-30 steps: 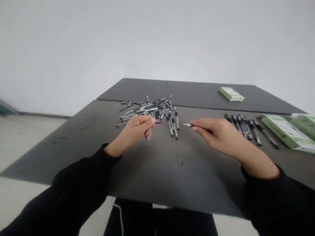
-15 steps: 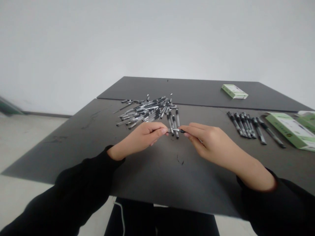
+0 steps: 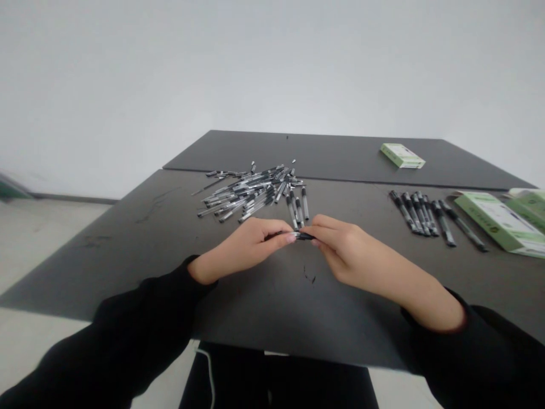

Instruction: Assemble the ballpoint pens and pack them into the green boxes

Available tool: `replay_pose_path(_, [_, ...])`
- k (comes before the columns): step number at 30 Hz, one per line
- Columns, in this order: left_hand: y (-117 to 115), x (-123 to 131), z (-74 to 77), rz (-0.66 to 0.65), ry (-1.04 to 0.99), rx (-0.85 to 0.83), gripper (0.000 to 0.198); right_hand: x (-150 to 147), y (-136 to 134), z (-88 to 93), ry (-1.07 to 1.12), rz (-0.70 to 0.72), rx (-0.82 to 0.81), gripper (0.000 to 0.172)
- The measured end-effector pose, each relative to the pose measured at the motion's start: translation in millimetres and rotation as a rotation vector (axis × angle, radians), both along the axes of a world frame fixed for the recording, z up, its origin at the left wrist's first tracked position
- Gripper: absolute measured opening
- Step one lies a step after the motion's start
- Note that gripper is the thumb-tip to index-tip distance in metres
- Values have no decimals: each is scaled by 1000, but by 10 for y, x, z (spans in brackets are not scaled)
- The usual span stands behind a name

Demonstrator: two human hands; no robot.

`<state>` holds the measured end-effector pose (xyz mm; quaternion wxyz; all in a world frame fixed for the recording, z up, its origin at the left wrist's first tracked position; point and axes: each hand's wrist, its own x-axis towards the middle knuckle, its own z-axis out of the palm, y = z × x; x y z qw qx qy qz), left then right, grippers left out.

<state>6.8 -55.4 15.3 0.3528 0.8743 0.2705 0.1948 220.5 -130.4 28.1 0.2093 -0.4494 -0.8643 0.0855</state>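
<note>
Your left hand (image 3: 251,245) and right hand (image 3: 347,247) meet nearly fingertip to fingertip, each grip pinching the slim pen piece (image 3: 303,236) that lies level between them over the tabletop (image 3: 259,312). Just beyond is the pile of pens (image 3: 249,194); to your right, a pen row (image 3: 419,215), then an open green box (image 3: 494,218).

Looks like a slim pen piece (image 3: 304,236), silvery beside the left fingers (image 3: 286,240) and black toward the right fingers (image 3: 322,232). Lies crosswise, nearly level, over the counter (image 3: 332,318), pinched by both. Runs out of sight inside each grip; cannot be told as one part or two joined.
</note>
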Motion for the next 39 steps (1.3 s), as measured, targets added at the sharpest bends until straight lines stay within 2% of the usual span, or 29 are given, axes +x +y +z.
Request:
replay_pose_path(6, [24, -14, -94, -11, 15, 44, 32, -24, 34, -86, 17, 1, -32, 23])
replay_pose_path(11, [16, -14, -114, 10, 56, 114, 31, -52, 45, -116, 0, 6, -33, 24])
replay_pose_path(14, [26, 15, -113, 6, 58, 96, 32, -85, 33, -112, -19, -16, -29, 23])
replay_pose_path(17, [28, 61, -134, 3, 34, 24, 31, -37, 34, -34, -22, -57, -24, 23])
replay_pose_path(19, [19, 79, -162, 41, -21, -54, 37, 124, 63, 61, -5, -180, -20, 23])
replay_pose_path(20, [14, 80, -178, 68, -52, -88, 42, 256, 88, 113, 0, -286, -11, 22])
replay_pose_path(23, [8, 55, -225, 120, -53, -126, 41, 834, 179, 227, -18, -733, 42, 27])
replay_pose_path(25, [9, 39, -248, 87, 39, -116, 42, 1284, 228, 229, -59, -1042, 67, 30])
replay_pose_path(26, [8, 37, -256, 48, 89, -99, 42, 1497, 244, 202, -86, -1154, 49, 31])
replay_pose_path(28, [3, 44, -267, -46, 166, -49, 41, 1860, 264, 103, -115, -1258, 16, 32])
replay_pose_path(31, [-6, 65, -280, -129, 222, 30, 40, 2216, 294, -101, -192, -1334, -64, 35])
replay_pose_path(35, [-1, 64, -299, -148, 245, 82, 41, 2431, 386, -340, -251, -1401, -159, 39])
replay_pose_path(39, [8, 59, -310, -167, 270, 109, 41, 2486, 468, -499, -251, -1416, -226, 39])
